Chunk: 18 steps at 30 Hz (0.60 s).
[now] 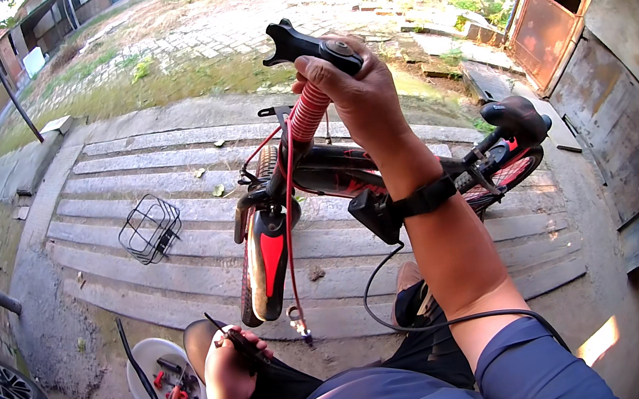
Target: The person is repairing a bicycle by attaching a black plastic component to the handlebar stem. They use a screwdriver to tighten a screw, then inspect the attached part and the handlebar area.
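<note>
My right hand [351, 84] is closed round the rear end of a black bicycle stem [294, 39]. The stem's open clamp faces left and no handlebar sits in it. Below it, a red ribbed tube [309, 112] runs down to the head of a black and red bicycle [335, 165]. A red cable [294, 267] hangs by the front wheel, which has a black and red mudguard [271, 262]. Low on the left, my left hand [229, 367] is closed on a small dark tool [238, 342] with a thin tip; its exact kind is unclear.
A white bucket [139, 373] with several red and black tools stands by my left arm. A black wire basket [151, 228] lies on the slatted paving. The saddle [516, 120] is at the right. A car wheel [5, 381] shows at far left, a rusty door [550, 34] at right.
</note>
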### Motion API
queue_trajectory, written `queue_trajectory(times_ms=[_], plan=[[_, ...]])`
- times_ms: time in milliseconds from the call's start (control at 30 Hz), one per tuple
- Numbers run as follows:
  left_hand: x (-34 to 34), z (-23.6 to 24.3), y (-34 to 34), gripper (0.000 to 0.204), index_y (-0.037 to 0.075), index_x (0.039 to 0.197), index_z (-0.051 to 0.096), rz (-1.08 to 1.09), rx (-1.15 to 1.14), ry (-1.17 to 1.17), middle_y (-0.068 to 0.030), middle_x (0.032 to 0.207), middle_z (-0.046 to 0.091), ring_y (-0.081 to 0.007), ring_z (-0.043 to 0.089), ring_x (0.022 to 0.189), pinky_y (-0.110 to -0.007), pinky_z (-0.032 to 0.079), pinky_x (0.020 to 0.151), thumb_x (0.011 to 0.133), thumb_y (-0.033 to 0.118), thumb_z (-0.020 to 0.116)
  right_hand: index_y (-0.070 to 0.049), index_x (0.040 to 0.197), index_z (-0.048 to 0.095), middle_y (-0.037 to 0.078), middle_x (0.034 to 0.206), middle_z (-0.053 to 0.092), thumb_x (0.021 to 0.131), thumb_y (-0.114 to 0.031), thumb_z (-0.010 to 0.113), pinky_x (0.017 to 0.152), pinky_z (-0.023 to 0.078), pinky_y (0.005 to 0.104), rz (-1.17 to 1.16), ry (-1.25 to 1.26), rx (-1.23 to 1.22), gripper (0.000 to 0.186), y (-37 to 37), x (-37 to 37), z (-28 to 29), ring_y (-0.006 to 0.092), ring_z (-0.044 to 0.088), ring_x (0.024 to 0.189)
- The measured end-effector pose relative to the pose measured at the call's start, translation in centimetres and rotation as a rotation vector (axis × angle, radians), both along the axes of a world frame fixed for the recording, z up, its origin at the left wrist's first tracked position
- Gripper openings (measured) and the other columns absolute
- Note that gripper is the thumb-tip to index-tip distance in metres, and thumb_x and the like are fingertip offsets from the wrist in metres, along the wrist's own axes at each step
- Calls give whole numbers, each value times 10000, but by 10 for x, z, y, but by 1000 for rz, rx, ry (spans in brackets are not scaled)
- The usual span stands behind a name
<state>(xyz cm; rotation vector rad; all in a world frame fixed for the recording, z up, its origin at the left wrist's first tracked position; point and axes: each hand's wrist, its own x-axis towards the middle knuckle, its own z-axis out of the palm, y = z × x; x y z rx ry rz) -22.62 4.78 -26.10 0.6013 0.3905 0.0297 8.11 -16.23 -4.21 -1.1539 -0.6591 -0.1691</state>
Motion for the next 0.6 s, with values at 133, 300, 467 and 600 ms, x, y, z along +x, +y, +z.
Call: queue_trajectory(times_ms=[133,300,467,600], plan=[[-2,-5,2,304,83,1213,525,-6,-16,-20,-123,1029,623,-312,621,919,-503,525,856,1052,339,492,-9,1084,640,31,871,684,889,-102,765,684,550,267,44,-5,-18,249,-4,8,-2,118,676,753],[-1,-3,1,288,85,1252,502,16,-69,-12,-139,1042,625,-315,633,931,-504,549,837,1012,239,547,2,1127,634,44,894,690,885,-84,757,715,556,292,106,-8,-18,284,-10,9,-2,132,678,784],[3,14,-5,387,96,1314,456,39,90,48,-165,1058,623,-331,655,951,-498,587,794,941,79,559,4,1186,609,57,915,692,881,-66,752,753,560,314,188,-15,-37,345,-13,16,-3,151,684,821],[0,6,2,569,111,1376,483,-2,146,38,-166,1159,640,-354,672,1048,-527,593,868,823,79,613,4,1225,590,72,936,699,878,-62,749,776,566,335,243,-4,-49,388,-17,21,-4,184,700,855]])
